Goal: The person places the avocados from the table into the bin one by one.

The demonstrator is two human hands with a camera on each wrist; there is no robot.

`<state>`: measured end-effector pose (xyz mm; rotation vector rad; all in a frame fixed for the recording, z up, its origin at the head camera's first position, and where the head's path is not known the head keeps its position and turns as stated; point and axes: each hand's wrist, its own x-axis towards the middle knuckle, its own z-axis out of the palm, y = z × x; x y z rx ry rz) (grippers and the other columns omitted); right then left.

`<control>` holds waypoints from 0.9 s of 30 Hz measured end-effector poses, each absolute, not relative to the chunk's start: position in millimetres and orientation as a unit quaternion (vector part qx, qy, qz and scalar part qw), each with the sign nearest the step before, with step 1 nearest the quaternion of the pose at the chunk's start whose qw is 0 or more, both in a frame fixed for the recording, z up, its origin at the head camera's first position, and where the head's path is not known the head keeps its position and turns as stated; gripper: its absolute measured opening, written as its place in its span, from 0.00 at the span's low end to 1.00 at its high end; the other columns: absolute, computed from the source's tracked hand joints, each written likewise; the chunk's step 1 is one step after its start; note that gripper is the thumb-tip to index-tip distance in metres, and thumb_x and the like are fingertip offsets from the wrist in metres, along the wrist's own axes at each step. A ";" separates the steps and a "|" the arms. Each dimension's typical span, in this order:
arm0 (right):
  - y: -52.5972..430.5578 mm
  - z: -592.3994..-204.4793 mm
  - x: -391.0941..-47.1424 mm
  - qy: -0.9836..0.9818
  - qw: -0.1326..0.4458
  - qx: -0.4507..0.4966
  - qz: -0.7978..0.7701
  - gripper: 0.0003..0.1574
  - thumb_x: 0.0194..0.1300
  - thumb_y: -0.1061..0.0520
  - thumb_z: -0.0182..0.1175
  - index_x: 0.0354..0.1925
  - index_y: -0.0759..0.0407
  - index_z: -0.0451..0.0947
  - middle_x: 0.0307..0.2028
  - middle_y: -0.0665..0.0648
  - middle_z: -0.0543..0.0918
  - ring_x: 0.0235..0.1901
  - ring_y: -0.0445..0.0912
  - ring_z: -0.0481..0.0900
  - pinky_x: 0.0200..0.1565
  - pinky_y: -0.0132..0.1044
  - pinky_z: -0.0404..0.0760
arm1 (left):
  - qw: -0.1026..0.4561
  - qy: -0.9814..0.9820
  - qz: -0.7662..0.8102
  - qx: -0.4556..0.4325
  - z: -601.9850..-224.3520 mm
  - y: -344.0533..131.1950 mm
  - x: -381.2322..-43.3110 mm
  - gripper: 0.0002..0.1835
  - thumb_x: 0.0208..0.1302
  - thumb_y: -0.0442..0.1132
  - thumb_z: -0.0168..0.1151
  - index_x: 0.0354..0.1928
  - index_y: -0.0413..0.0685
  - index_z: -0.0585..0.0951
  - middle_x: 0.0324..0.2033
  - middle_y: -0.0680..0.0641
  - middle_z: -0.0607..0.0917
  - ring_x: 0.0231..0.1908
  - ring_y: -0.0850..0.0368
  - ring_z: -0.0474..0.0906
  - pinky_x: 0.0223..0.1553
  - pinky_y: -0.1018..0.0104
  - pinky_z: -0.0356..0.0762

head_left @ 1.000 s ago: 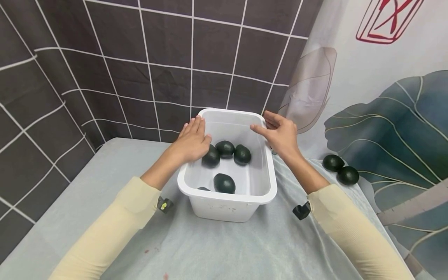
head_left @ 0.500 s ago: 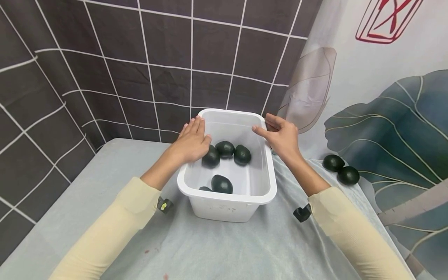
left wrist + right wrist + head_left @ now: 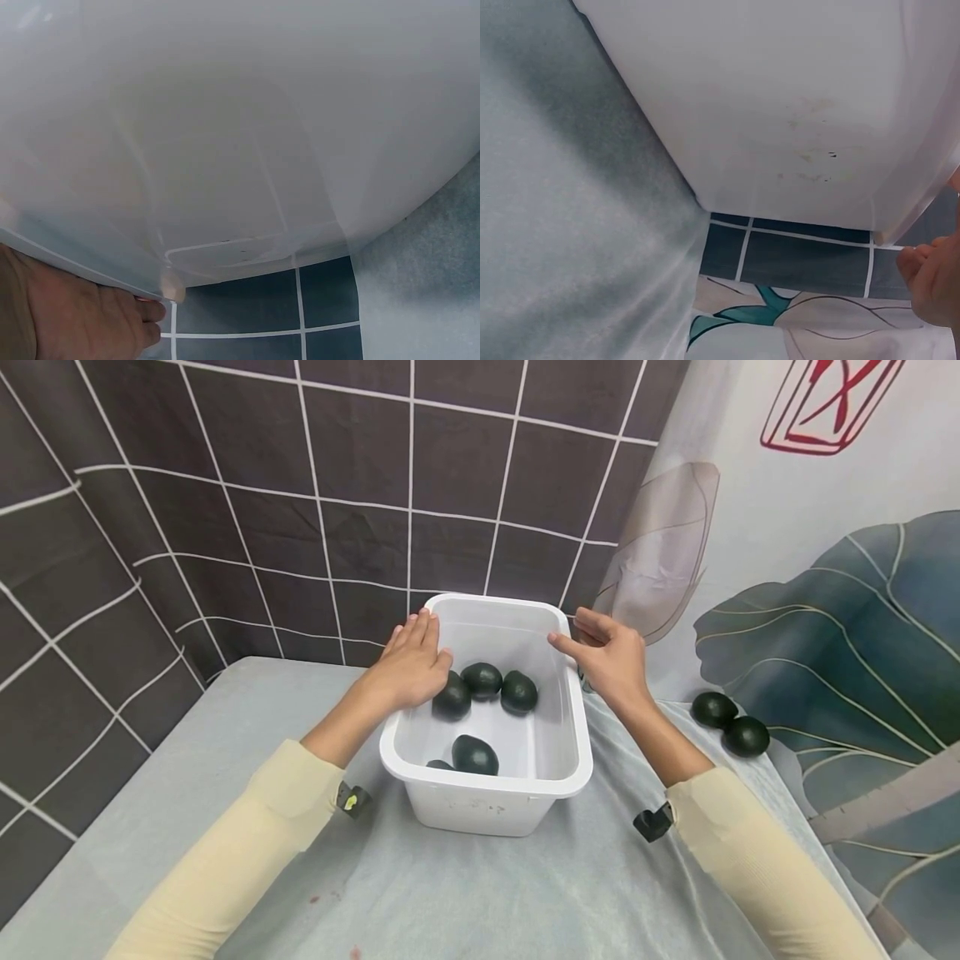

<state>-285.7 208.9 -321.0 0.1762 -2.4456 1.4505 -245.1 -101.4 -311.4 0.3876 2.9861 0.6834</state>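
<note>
A white plastic bin (image 3: 480,810) stands on the cloth-covered table in the head view. Inside it lie several dark green avocados, three grouped toward the back, including one avocado (image 3: 519,692), and another avocado (image 3: 475,755) near the front wall. My left hand (image 3: 408,667) rests along the left rim, fingers straight and pointing forward. At the right rim is my right hand (image 3: 609,656), its thumb over the inner side and its relaxed fingers outside. Both wrist views are mostly filled by the bin's outer wall (image 3: 780,112), with the fingers near its rim.
Two more avocados (image 3: 731,723) lie on the right side of the table (image 3: 420,902), near its edge. A dark wall covering with white grid lines (image 3: 360,535) is close behind the bin. A leaf-patterned curtain (image 3: 847,635) hangs at the right.
The avocado near the bin's front wall has rolled slightly left. My right hand has shifted a little right and toward me along the rim. The left hand and bin stay in place.
</note>
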 end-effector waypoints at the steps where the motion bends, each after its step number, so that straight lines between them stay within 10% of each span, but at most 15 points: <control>1: 209.4 -321.4 -285.3 -0.849 0.146 0.060 0.504 0.48 0.66 0.42 0.83 0.76 0.61 0.82 0.70 0.62 0.88 0.70 0.54 0.88 0.73 0.44 0.85 | 0.027 0.967 0.222 0.125 -311.3 -101.3 -244.9 0.43 0.88 0.52 0.32 0.91 0.32 0.40 0.92 0.34 0.35 0.93 0.36 0.30 0.94 0.44 0.29; 27: 222.8 -335.1 -275.6 -0.848 0.154 0.030 0.507 0.45 0.69 0.35 0.78 0.73 0.58 0.85 0.69 0.57 0.90 0.70 0.50 0.89 0.72 0.43 0.86 | 0.021 0.967 0.221 0.126 -311.0 -101.0 -243.7 0.42 0.88 0.52 0.32 0.91 0.32 0.40 0.92 0.33 0.36 0.93 0.35 0.31 0.94 0.43 0.30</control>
